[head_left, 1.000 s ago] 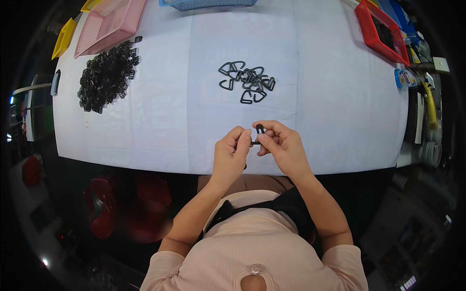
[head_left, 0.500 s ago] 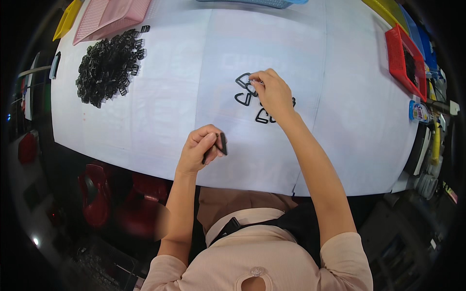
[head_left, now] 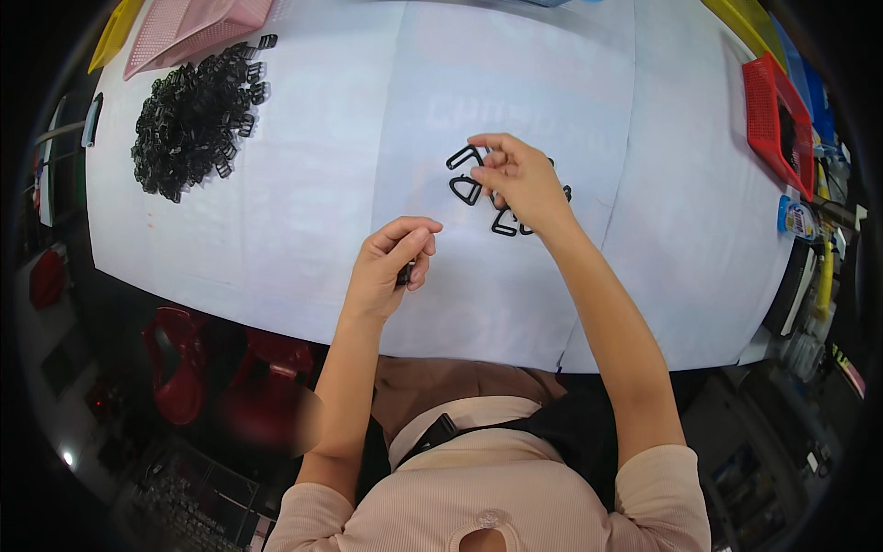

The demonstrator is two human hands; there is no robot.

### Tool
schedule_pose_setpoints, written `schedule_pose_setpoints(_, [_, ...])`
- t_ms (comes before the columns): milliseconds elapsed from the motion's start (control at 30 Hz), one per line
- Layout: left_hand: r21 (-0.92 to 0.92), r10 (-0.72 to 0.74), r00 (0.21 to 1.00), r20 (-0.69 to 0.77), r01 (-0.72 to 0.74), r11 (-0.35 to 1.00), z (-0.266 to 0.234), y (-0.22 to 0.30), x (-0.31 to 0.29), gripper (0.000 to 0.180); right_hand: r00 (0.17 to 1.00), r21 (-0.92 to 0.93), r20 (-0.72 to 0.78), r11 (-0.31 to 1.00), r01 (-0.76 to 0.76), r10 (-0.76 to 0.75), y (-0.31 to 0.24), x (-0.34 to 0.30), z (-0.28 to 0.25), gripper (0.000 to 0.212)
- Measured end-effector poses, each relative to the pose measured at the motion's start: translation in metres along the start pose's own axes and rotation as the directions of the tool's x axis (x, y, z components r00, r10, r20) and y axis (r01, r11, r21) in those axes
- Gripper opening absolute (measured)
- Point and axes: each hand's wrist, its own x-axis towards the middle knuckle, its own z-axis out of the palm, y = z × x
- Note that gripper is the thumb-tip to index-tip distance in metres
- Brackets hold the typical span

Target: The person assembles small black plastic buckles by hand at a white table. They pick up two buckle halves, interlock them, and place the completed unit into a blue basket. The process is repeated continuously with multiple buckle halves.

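Observation:
My left hand (head_left: 391, 262) is curled over the near part of the white table, its thumb and index finger extended. Dark bits of a black plastic buckle (head_left: 405, 273) show between its curled fingers; most of it is hidden. Farther right, my right hand (head_left: 524, 184) reaches over a small loose group of black D-shaped buckles. Its index fingertip is at the top corner of one buckle (head_left: 464, 157), with the thumb apart from it. Another buckle (head_left: 465, 190) lies just below, and one more (head_left: 504, 222) is near the wrist. Others are partly covered by the hand.
A heap of small black buckles (head_left: 189, 120) lies on the white table (head_left: 303, 184) at left. Behind it stands a pink basket (head_left: 189, 37). At the right edge are a red basket (head_left: 768, 120) with dark contents and a labelled bottle (head_left: 796, 218). Red chairs (head_left: 175, 368) stand below left.
My left hand has turned and moved slightly up, hiding most of the black piece that stuck out before. The fingers of my right hand have spread from a pinch near the D-shaped buckles.

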Motion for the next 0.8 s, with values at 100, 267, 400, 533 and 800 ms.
schedule_pose_setpoints(100, [0.249, 0.031, 0.990, -0.139, 0.005, 0.969, 0.030, 0.006, -0.011, 0.023, 0.987, 0.348, 0.014, 0.925, -0.152, 0.157, -0.013, -0.046, 0.010, 0.017])
schedule_pose_setpoints(267, [0.416, 0.197, 0.964, -0.178, -0.108, 0.903, 0.062, -0.003, -0.040, 0.020, 0.976, 0.486, -0.008, 0.854, -0.187, 0.218, -0.020, -0.110, 0.021, 0.023])
schedule_pose_setpoints(400, [0.430, 0.194, 0.968, -0.159, -0.109, 0.896, 0.066, -0.014, -0.058, 0.013, 0.978, 0.446, 0.002, 0.875, -0.188, 0.209, -0.020, -0.143, 0.017, 0.029])
schedule_pose_setpoints(533, [0.438, 0.090, 0.985, -0.147, -0.017, 0.899, 0.074, -0.008, -0.076, 0.014, 0.996, 0.317, 0.004, 0.945, -0.081, 0.084, -0.023, -0.162, 0.002, 0.034])
schedule_pose_setpoints(800, [0.288, 0.015, 0.999, -0.051, 0.001, 0.958, 0.090, -0.004, -0.104, 0.019, 0.998, 0.444, -0.013, 0.895, -0.043, 0.055, -0.023, -0.185, 0.002, 0.035])
